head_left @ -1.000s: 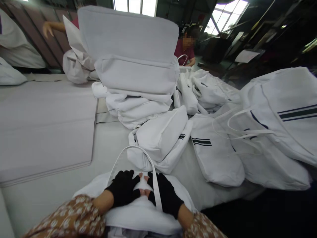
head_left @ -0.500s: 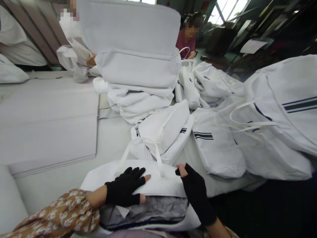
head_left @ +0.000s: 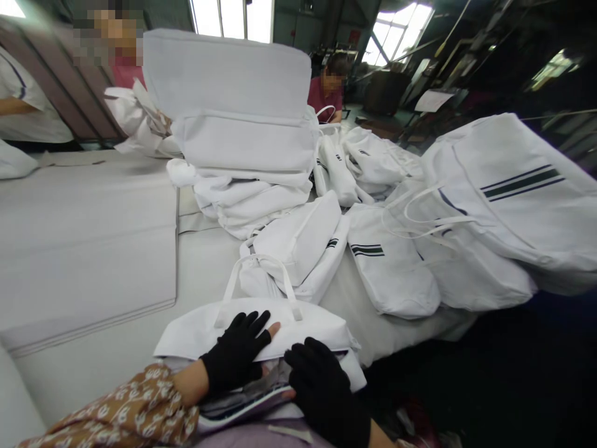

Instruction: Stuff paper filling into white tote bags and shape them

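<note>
1. Daylight from high windows (head_left: 233, 15) falls into a dim workshop, where a long white padded worktop (head_left: 93, 249) runs across the view.
2. At the near edge of the worktop lies a white tote bag (head_left: 196, 333), flat on its side, its two handles (head_left: 259, 286) looping away from the person.
3. The bag's mouth faces the person, and grey tissue-like stuffing (head_left: 242, 398) shows inside it.
4. The left hand (head_left: 236, 358), in a black fingerless glove, rests palm down on the bag's upper panel, its fingers (head_left: 254, 323) spread and pinching nothing.
5. The right hand (head_left: 321, 389), gloved the same way, sits at the bag's mouth with its fingers curled downward; whether they grip anything cannot be told.
6. A brown floral sleeve (head_left: 121, 417) covers the left forearm.
7. Just beyond the bag, more white totes with dark stripes (head_left: 368, 250) lie heaped towards the right.
8. A tall stack of folded white fabric (head_left: 242, 124) stands behind them.
9. Flat white sheets (head_left: 84, 205) lie on the left of the worktop.
10. Two other people in red tops (head_left: 321, 93) are at work on the far side.
</note>
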`<state>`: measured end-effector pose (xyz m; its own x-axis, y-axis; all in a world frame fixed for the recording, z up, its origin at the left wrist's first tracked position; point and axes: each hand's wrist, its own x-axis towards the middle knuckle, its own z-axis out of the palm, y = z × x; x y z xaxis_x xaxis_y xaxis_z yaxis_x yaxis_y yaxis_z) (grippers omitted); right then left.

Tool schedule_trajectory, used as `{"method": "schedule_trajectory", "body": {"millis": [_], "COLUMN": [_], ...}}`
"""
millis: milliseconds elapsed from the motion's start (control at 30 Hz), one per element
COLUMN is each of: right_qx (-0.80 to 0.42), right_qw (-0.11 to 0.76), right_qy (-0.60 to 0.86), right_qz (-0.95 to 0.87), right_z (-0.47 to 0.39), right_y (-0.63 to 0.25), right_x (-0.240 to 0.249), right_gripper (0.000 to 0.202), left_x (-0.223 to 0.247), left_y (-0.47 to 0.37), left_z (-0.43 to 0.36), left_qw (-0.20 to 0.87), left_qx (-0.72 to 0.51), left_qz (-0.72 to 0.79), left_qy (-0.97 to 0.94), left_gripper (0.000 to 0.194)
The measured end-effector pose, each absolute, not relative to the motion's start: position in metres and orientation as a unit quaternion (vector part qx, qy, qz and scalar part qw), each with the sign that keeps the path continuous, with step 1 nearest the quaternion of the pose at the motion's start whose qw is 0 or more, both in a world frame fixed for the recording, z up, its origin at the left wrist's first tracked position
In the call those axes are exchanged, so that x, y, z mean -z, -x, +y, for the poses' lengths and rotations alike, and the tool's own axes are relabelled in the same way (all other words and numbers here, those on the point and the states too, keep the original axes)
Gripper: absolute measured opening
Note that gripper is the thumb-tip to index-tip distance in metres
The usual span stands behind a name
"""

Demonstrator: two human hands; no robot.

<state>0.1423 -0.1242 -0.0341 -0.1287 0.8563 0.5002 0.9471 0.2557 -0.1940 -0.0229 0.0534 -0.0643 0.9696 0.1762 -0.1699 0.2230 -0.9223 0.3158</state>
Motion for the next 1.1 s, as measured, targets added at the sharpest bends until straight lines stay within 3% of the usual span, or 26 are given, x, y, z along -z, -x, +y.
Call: {"method": "schedule_trajectory", "body": {"millis": [200,300,367,467,533,633,700,800,867,967,1100], "right_qx": [0.028,0.027,0.018,-0.020,-0.054,-0.107,-0.125,-0.092,-0.026,0.059,0.085], "right_qw": [0.170,0.123,0.121,0.114,0.111,0.129,0.136,0.132,0.128,0.131,0.149], "right_qy": [0.631,0.620,0.628,0.658,0.680,0.689,0.688,0.707,0.726,0.748,0.773], "right_qz": [-0.757,-0.774,-0.768,-0.744,-0.723,-0.705,-0.702,-0.688,-0.675,-0.648,-0.611], "right_z": [-0.108,-0.102,-0.098,-0.088,-0.081,-0.073,-0.073,-0.086,-0.097,-0.105,-0.095], "right_y": [-0.144,-0.147,-0.150,-0.156,-0.160,-0.166,-0.171,-0.177,-0.179,-0.179,-0.180], "right_x": [0.048,0.058,0.064,0.067,0.063,0.052,0.044,0.041,0.045,0.058,0.070], "right_gripper": [0.008,0.011,0.010,0.017,0.022,0.025,0.023,0.024,0.027,0.036,0.042], "left_x": [0.075,0.078,0.067,0.028,0.004,-0.001,0.017,0.051,0.065,0.073,0.080], "left_y": [0.018,0.017,0.015,0.012,0.010,0.013,0.020,0.033,0.041,0.044,0.035], "left_z": [0.042,0.049,0.061,0.077,0.075,0.054,0.041,0.033,0.032,0.026,0.021], "left_qw": [0.131,0.123,0.171,0.307,0.349,0.242,0.144,0.081,0.061,0.035,0.008], "left_qx": [0.058,0.081,0.103,0.148,0.166,0.149,0.103,-0.006,-0.087,-0.162,-0.189], "left_qz": [0.104,0.105,0.102,0.100,0.111,0.136,0.141,0.121,0.102,0.081,0.066], "left_qy": [-0.984,-0.983,-0.974,-0.935,-0.916,-0.949,-0.974,-0.989,-0.989,-0.983,-0.980], "left_gripper": [0.072,0.079,0.081,0.063,0.060,0.066,0.050,0.029,0.042,0.080,0.073]}}
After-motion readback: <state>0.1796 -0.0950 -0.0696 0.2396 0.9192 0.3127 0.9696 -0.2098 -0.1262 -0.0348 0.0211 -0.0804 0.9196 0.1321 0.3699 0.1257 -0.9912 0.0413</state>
